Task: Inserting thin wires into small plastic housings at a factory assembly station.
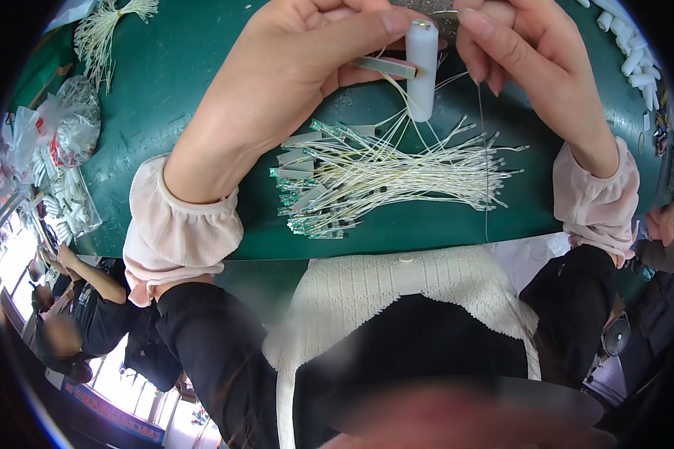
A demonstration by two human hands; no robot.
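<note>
My left hand [307,67] is closed near the top of the white cylinder [421,82], which has a small metal piece on its upper end. A flat grey strip [386,67] sticks out beside its fingers, with pale thin wires running down by the cylinder. Between thumb and forefinger, my right hand [524,52] pinches a thin silvery wire [446,12], its tip close to the cylinder's top. A fine strand [482,120] hangs below the right hand. Beneath both hands lies a bundle of pale wires [397,172] with small green boards and grey pieces at the left ends.
The green table [202,247] curves around me. Another wire bundle [112,30] lies at the far left, above clear plastic bags [67,127] with white parts. White tubes [633,56] are heaped at the far right. Another person [97,307] sits at the left.
</note>
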